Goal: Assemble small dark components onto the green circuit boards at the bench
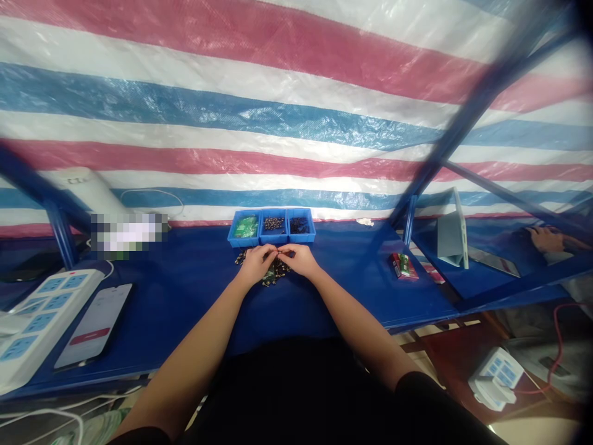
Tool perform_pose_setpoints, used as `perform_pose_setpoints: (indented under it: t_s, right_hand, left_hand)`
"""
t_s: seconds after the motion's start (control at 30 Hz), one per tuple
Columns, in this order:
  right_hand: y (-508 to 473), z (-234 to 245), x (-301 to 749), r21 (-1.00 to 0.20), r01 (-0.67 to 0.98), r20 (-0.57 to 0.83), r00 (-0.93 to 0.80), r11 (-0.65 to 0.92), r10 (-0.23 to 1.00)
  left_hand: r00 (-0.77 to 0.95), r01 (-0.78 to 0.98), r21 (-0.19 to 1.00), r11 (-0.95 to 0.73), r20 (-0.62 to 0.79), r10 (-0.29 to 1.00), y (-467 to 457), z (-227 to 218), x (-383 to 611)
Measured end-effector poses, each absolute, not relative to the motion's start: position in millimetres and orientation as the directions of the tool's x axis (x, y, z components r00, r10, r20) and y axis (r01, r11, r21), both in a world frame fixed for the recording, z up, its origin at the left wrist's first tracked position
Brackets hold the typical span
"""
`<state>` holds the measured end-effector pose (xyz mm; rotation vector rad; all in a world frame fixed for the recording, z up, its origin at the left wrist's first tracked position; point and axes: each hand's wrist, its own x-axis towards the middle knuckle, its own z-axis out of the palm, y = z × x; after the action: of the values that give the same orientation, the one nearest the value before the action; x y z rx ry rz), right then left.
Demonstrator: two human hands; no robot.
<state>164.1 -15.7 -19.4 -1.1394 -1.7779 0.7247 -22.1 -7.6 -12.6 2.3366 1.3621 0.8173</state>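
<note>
Left hand [256,262]: fingers curled, tips pinching a part [278,250].
Right hand [300,259]: pinching the same part from the other side.
Part: tiny, held just above the pile [277,272].
Pile: dark pieces on the blue surface [185,278], under both hands, near the bins [272,227].
Phone [95,324]: far left, beside a power strip [32,327].

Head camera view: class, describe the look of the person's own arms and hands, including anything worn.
The left hand and right hand are bare: no gloves, and no ring or watch shows. Both forearms are uncovered. Black short sleeves begin above the elbows, matching the black top at the bottom of the picture.
</note>
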Motion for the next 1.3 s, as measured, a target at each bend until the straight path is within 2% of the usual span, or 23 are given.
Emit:
perform_pose_setpoints:
  t_s: [0.3, 0.5, 1.3]
  right_hand:
    - [-19.1, -14.4, 163.5, -0.818, 0.390, 0.365, -0.216, 0.423, 0.906]
    - [-17.3, -15.1, 163.3, -0.831, 0.390, 0.361, -0.165, 0.397, 0.918]
    - [-16.2, -19.6, 164.2, -0.800, 0.385, 0.409, -0.212, 0.460, 0.888]
  left_hand:
    - [0.397, 0.674, 0.535, -0.509, 0.320, 0.861, -6.2, -12.6, -23.1]
    - [0.363, 0.680, 0.555, -0.479, 0.313, 0.878, -7.4, -10.8, -22.1]
    - [0.383, 0.680, 0.548, -0.486, 0.299, 0.874, -6.7, -12.0, -22.8]
